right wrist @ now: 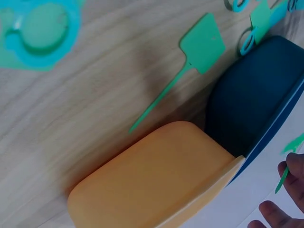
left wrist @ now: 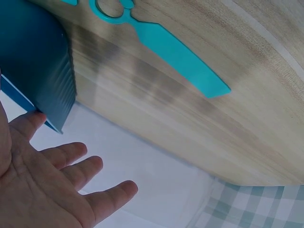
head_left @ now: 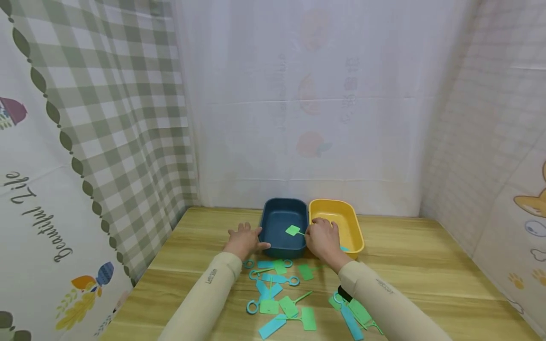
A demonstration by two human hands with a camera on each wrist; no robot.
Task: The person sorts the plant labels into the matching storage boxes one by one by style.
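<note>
My right hand [head_left: 323, 238] pinches the thin stem of a green plastic tag [head_left: 293, 230], its square flag held out over the dark blue bin [head_left: 284, 252]. In the right wrist view the stem [right wrist: 282, 181] sticks out between thumb and finger. My left hand [head_left: 245, 240] is at the bin's left side with fingers spread; in the left wrist view one fingertip [left wrist: 39, 117] touches the bin's rim. Beside the blue bin, on the right, stands a yellow bin [head_left: 357, 232], with a bit of a blue tag [head_left: 344, 248] showing inside it.
Several blue ring-ended tags [head_left: 273, 327] and green tags [head_left: 308, 318] lie scattered in front of the bins. Another mixed group, including a blue tag [head_left: 351, 323], lies under my right forearm. White curtain [head_left: 256, 142] hangs behind the wooden table [head_left: 405, 265], checked cloth [head_left: 141, 94] at the left.
</note>
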